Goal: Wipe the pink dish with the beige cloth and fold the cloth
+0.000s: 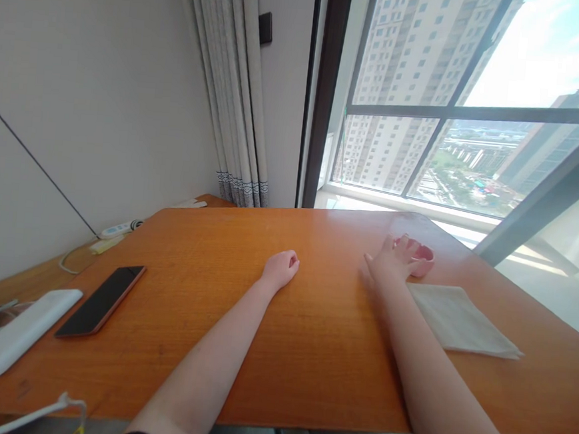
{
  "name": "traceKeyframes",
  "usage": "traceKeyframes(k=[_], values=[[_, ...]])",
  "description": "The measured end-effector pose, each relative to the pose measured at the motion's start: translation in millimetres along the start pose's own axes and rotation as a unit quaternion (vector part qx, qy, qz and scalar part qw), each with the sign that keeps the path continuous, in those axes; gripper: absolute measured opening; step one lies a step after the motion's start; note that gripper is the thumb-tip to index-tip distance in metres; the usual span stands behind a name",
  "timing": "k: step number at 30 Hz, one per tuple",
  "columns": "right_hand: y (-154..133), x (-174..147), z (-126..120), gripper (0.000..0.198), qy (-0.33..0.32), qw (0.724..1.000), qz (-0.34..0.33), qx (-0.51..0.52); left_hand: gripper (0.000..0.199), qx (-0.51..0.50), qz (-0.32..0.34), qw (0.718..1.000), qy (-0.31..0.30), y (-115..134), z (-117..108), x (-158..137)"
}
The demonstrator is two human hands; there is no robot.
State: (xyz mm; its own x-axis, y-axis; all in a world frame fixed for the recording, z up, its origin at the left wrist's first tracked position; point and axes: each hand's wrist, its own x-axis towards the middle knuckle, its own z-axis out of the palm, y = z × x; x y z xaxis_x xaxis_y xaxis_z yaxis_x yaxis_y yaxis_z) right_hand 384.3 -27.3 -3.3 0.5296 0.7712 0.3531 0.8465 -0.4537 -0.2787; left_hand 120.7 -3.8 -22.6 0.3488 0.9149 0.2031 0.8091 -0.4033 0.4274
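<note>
My left hand (pixel 281 270) rests on the wooden table (pixel 320 340) near its middle, fingers curled into a loose fist with nothing showing in them. Farther right, my right hand (pixel 391 258) is stretched out with its fingers spread. It reaches over the near left side of a small pink rounded object (pixel 423 254), which looks hollow and is partly hidden by the fingers. Whether the fingertips touch it, I cannot tell. A folded pale grey cloth (pixel 462 321) lies flat just right of my right forearm.
On the left lie a dark phone (pixel 102 299) and a long white device (pixel 22 333). A white power strip (pixel 118 229) sits by the wall. White cable (pixel 48 412) crosses the near left corner. Beyond the table are a curtain (pixel 234 92) and large window (pixel 428 112).
</note>
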Motion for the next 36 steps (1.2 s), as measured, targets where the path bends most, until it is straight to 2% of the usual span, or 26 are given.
traceKeyframes(k=[4, 8, 11, 15, 18, 19, 22, 23, 24, 27, 30, 32, 34, 36], values=[[19.3, 10.3, 1.7, 0.068, -0.061, 0.996, 0.058, -0.016, 0.015, -0.002, 0.001, 1.000, 0.002, 0.7, 0.5, 0.0], [30.3, 21.1, -1.5, 0.053, -0.042, 0.995, 0.088, -0.012, 0.016, -0.002, 0.005, 1.000, 0.001, 0.0, 1.0, -0.1], [39.9, 25.9, -2.8, 0.040, -0.033, 0.996, 0.074, -0.027, 0.016, -0.003, 0.006, 1.000, 0.001, -1.0, 1.4, 0.2], [32.7, 21.6, -4.7, 0.030, -0.014, 0.999, 0.012, -0.028, 0.016, -0.007, 0.006, 1.000, -0.004, -2.0, 2.8, 0.8], [1.9, 7.1, -9.1, 0.027, -0.002, 0.996, -0.093, -0.004, 0.019, -0.023, 0.023, 0.999, 0.013, -0.4, 3.3, -0.7], [-12.2, -0.4, -10.6, 0.027, 0.000, 0.991, -0.134, 0.010, 0.026, -0.034, 0.040, 0.998, 0.034, 1.1, 2.9, -1.7], [-56.2, -29.7, -13.1, 0.021, -0.020, 0.964, -0.258, 0.068, 0.066, -0.053, 0.110, 0.987, 0.100, 8.5, -1.1, -5.8], [-68.8, -40.4, -13.1, 0.019, -0.033, 0.952, -0.292, 0.089, 0.070, -0.046, 0.129, 0.984, 0.112, 11.4, -3.4, -7.2], [-79.4, -50.5, -12.6, 0.018, -0.041, 0.940, -0.320, 0.108, 0.066, -0.033, 0.146, 0.982, 0.117, 13.9, -6.0, -8.4], [-96.7, -73.7, -9.8, 0.016, -0.066, 0.905, -0.393, 0.151, 0.036, 0.012, 0.193, 0.976, 0.105, 16.4, -16.2, -11.5], [-96.8, -83.5, -8.2, 0.019, -0.064, 0.874, -0.425, 0.228, 0.016, 0.040, 0.210, 0.975, 0.059, 5.2, -31.0, -16.4], [-93.3, -84.9, -9.0, 0.036, -0.023, 0.860, -0.411, 0.303, 0.021, 0.053, 0.186, 0.980, 0.050, -11.9, -44.7, -21.9], [-90.5, -84.8, -10.1, 0.053, 0.022, 0.853, -0.383, 0.354, 0.028, 0.072, 0.137, 0.985, 0.080, -36.5, -61.1, -29.3], [-89.2, -84.4, -10.2, 0.060, 0.029, 0.851, -0.374, 0.367, 0.030, 0.099, 0.063, 0.985, 0.128, -66.2, -78.7, -37.9]])
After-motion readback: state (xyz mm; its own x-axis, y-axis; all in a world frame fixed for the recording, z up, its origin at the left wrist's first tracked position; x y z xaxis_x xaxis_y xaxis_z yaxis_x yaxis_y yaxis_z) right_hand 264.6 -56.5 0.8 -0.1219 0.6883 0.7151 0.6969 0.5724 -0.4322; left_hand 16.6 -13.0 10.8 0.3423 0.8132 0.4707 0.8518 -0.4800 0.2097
